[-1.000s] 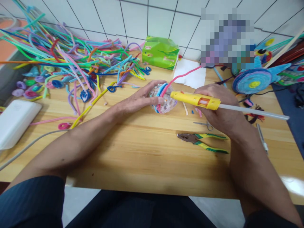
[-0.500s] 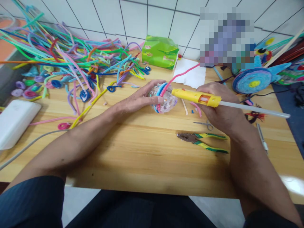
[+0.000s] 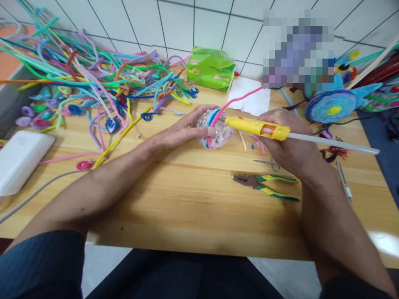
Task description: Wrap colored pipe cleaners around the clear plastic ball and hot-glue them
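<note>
My left hand [image 3: 190,126] is closed around a clear, rounded ornament [image 3: 225,135] banded with blue and pink pipe cleaners. From its band a long pink pipe cleaner [image 3: 240,99] stretches up to the right. My right hand [image 3: 288,137] grips a yellow hot glue gun [image 3: 246,123], and a whitish glue stick [image 3: 336,145] sticks out of its back end. The gun's nozzle points at the pink band, close to the ornament; whether it touches I cannot tell. Pliers [image 3: 262,185] with green and yellow handles and small scissors [image 3: 269,163] lie below my right hand.
A large heap of coloured pipe cleaners [image 3: 102,83] covers the back left. A green tissue pack [image 3: 210,69] and white paper [image 3: 249,97] lie by the tiled wall. At left sits a white box-like device [image 3: 23,162]; at right, a blue coiled fish shape [image 3: 332,106].
Almost nothing differs. Both hands hold the same things in nearly the same place, with only a very slight shift of the glue gun.
</note>
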Demonstrator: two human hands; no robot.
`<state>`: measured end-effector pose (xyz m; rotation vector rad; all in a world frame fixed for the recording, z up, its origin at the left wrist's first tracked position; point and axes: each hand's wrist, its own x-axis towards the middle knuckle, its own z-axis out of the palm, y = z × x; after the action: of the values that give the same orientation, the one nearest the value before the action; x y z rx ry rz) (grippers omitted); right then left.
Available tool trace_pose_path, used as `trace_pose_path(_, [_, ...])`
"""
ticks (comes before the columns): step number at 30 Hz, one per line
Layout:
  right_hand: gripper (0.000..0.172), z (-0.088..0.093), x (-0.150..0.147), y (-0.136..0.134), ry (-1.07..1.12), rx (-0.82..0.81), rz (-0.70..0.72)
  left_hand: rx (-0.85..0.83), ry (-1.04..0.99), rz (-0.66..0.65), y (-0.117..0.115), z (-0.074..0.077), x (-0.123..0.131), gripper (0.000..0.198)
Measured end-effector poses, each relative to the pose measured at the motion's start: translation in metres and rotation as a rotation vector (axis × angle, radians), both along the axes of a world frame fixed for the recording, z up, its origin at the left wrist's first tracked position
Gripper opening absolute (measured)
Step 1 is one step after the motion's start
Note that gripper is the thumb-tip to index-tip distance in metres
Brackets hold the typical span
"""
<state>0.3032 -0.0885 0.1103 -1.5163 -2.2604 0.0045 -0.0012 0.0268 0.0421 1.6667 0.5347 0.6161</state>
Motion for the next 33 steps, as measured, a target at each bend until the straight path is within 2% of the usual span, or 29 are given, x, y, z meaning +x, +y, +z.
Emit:
trace_pose_path(4, [0.031,0.0,-0.002,-0.0012,0.006,0.016,-0.006,0.015,0.002,-0.004,0.0031,-0.0019,-0.0003,0.073])
trace_pose_path(17, [0.009,-0.006,0.0044,-0.0007,0.009,0.042,0.066,-0.003,0.003,0.006,0.0019,-0.001,0.001,0.073])
trace_pose_path(24, [0.017,-0.0053,0.0036,-0.0002,0.018,0.013,-0.015,0.02,0.001,-0.008,0.0034,-0.0003,0.0,0.072])
trace_pose_path(28, [0.017,-0.0057,0.0046,0.0001,0.012,0.048,0.001,0.011,0.014,-0.004,0.0025,0.0013,0.0003,0.074])
trace_pose_path(33, [0.02,-0.004,0.0019,-0.0015,0.049,-0.002,0.018,0.0,-0.002,-0.004,0.0025,-0.0006,0.0008,0.074])
